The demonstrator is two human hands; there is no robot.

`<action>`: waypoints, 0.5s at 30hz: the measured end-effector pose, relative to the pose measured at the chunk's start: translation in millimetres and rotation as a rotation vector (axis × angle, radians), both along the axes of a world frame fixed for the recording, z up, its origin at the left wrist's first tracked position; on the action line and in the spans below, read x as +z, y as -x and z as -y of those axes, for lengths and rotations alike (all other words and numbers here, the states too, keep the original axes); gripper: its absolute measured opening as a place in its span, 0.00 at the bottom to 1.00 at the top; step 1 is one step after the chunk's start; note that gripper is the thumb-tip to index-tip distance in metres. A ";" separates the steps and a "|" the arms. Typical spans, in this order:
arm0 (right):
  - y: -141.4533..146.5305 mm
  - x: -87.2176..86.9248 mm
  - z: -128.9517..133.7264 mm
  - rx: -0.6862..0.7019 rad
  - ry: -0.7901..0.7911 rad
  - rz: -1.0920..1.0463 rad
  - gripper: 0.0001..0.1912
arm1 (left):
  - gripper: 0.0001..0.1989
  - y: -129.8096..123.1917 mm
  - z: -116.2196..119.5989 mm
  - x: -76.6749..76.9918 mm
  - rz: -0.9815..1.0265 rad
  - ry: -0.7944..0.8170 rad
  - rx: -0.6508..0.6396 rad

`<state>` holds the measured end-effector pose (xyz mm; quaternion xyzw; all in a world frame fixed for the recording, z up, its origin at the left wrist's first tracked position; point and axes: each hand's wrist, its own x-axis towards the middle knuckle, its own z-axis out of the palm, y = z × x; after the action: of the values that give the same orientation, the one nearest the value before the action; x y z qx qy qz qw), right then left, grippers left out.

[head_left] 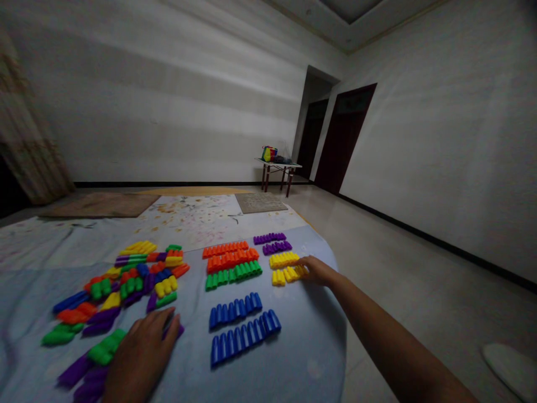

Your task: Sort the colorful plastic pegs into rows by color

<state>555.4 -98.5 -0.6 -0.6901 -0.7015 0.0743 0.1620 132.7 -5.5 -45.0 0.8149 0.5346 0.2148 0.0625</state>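
Many small coloured plastic tubes lie on the cloth-covered table. My left hand [145, 350] rests low at the mixed pile [134, 282], over a purple piece [179, 331] that shows beside its fingers; what it grips is hidden. My right hand [314, 271] reaches in from the right, its fingertips on the end of the lower yellow row [289, 274]. Behind that lies another yellow row [284, 259], then purple rows [274, 247]. Orange rows [232, 260] and a green row [234, 275] are in the middle, with two blue rows [245, 337] nearer me.
A brown board [103, 205] and a grey mat [260, 202] lie at the table's far side. The rounded table edge runs along the right. A small table [279, 163] with colourful bags stands by the far wall, near dark doors.
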 end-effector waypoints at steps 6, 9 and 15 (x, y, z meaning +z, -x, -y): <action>-6.3 -0.9 2.5 -0.003 -0.058 -0.163 0.21 | 0.22 -0.3 -0.6 -1.2 -0.011 0.014 0.004; 2.1 4.3 1.2 -0.016 -0.134 -0.152 0.22 | 0.22 -1.5 0.7 0.7 -0.020 0.026 0.009; 53.2 4.9 -13.7 0.184 -0.161 0.027 0.17 | 0.22 -2.5 3.5 5.6 -0.022 0.016 0.015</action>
<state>502.2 -84.9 4.3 -0.6085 -0.7676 0.0230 0.2000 135.2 -9.0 -39.4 0.8127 0.5429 0.2022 0.0616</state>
